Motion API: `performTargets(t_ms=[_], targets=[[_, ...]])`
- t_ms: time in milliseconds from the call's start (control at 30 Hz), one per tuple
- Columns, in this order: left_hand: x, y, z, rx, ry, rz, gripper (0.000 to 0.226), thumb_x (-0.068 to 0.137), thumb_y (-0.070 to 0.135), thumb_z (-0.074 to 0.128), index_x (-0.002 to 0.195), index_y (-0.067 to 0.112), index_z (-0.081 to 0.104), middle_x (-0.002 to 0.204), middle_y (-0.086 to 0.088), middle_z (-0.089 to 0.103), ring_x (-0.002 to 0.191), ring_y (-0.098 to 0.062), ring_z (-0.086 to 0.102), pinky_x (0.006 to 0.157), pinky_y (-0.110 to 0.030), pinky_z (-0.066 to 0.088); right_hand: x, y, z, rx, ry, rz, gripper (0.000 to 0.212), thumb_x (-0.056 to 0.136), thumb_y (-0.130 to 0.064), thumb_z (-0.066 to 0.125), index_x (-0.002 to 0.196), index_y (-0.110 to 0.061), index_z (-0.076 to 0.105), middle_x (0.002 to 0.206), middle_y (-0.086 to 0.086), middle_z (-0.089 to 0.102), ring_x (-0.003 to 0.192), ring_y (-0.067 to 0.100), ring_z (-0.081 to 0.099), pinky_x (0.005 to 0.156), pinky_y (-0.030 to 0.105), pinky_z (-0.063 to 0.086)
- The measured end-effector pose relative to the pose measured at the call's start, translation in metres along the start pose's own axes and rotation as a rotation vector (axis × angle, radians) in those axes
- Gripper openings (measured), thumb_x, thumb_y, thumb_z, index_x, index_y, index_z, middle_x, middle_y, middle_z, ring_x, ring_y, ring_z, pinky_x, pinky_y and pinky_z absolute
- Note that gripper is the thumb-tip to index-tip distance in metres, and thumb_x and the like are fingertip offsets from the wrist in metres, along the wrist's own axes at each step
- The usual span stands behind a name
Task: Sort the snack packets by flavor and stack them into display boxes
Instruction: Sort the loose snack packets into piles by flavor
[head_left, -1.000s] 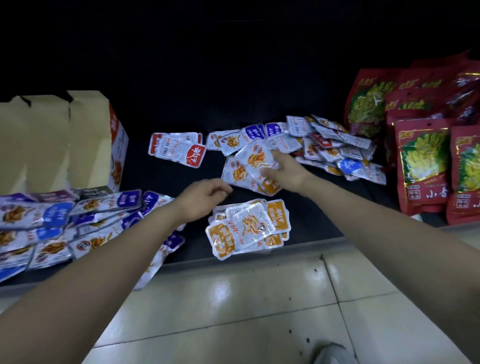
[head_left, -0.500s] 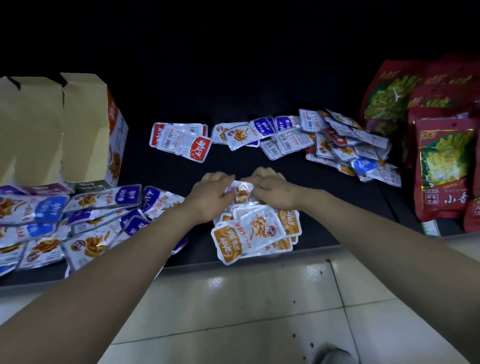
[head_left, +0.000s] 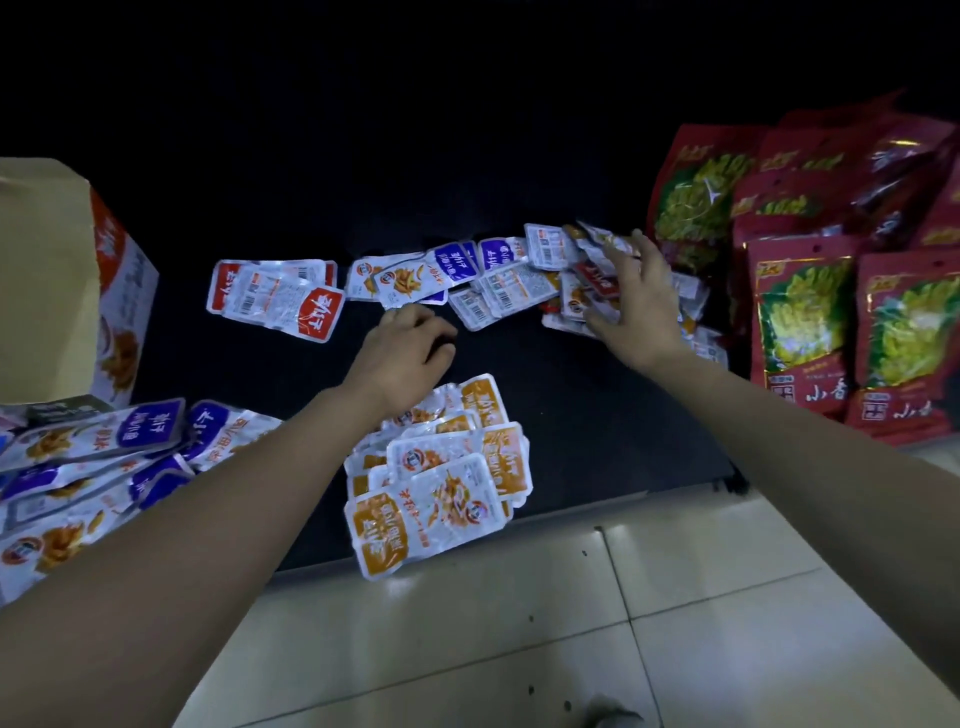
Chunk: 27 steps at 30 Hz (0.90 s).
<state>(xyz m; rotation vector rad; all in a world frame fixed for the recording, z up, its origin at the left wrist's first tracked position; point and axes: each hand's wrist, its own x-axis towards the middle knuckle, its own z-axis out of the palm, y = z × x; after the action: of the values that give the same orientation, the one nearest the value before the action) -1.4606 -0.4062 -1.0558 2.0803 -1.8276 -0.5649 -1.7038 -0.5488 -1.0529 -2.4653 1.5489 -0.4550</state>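
Observation:
A stack of orange-labelled packets (head_left: 441, 478) lies at the front edge of the dark shelf (head_left: 597, 415). My left hand (head_left: 410, 348) hovers just beyond it with fingers loosely curled, holding nothing. My right hand (head_left: 634, 296) reaches with spread fingers onto the mixed heap of packets (head_left: 524, 280) at the back right. Red-labelled packets (head_left: 275, 296) lie at the back left. Blue-labelled packets (head_left: 98, 457) pile up at the left. A cardboard display box (head_left: 57, 280) stands at the far left.
Large red bags with green pictures (head_left: 800, 322) are stacked on the right end of the shelf. Pale floor tiles (head_left: 519, 634) lie below the shelf edge. The back of the shelf is dark.
Both hands have left the orange stack, where they set down a packet. My right hand moved to the mixed heap at the back right; my left hand lifted slightly away.

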Motion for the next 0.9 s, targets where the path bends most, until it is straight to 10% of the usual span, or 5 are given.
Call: performTargets(t_ms=[133, 267, 433, 900], targets=[[0.016, 0.014, 0.005, 0.041, -0.050, 0.002, 0.041, 0.101, 0.033, 0.042, 0.140, 0.020, 0.045, 0.148, -0.003, 0.034, 0.138, -0.021, 0.025, 0.111, -0.032, 0.020, 0.009, 0.020, 0.007, -0.171, -0.203, 0.094, 0.091, 0.088, -0.044, 0.065, 0.156, -0.021, 0.008, 0.161, 0.009, 0.011, 0.146, 0.033, 0.013, 0.114, 0.050, 0.017], [0.017, 0.017, -0.001, 0.052, -0.076, -0.048, 0.044, 0.101, 0.033, 0.041, 0.143, 0.021, 0.041, 0.154, -0.002, 0.028, 0.142, -0.021, 0.021, 0.114, -0.035, 0.018, 0.007, 0.016, 0.017, -0.178, -0.083, -0.014, 0.063, 0.087, -0.033, 0.068, 0.142, -0.013, 0.045, 0.135, 0.014, 0.046, 0.124, 0.037, 0.038, 0.099, 0.044, 0.032], [0.012, 0.023, -0.003, 0.082, -0.141, -0.104, 0.047, 0.101, 0.034, 0.042, 0.146, 0.023, 0.037, 0.157, -0.003, 0.021, 0.144, -0.021, 0.015, 0.116, -0.037, 0.017, -0.016, -0.006, 0.033, -0.054, -0.099, -0.150, 0.041, 0.082, -0.031, 0.069, 0.122, -0.021, 0.065, 0.141, 0.010, 0.041, 0.135, 0.031, 0.027, 0.102, 0.043, 0.020], [0.012, 0.033, 0.016, 0.037, -0.279, -0.125, 0.043, 0.101, 0.039, 0.041, 0.144, 0.037, 0.039, 0.162, -0.002, 0.008, 0.148, -0.024, 0.006, 0.118, -0.038, 0.014, -0.040, 0.001, 0.029, -0.111, -0.411, -0.197, 0.071, 0.094, -0.046, 0.053, 0.154, -0.032, 0.017, 0.164, -0.002, -0.002, 0.149, 0.018, -0.007, 0.117, 0.053, -0.002]])
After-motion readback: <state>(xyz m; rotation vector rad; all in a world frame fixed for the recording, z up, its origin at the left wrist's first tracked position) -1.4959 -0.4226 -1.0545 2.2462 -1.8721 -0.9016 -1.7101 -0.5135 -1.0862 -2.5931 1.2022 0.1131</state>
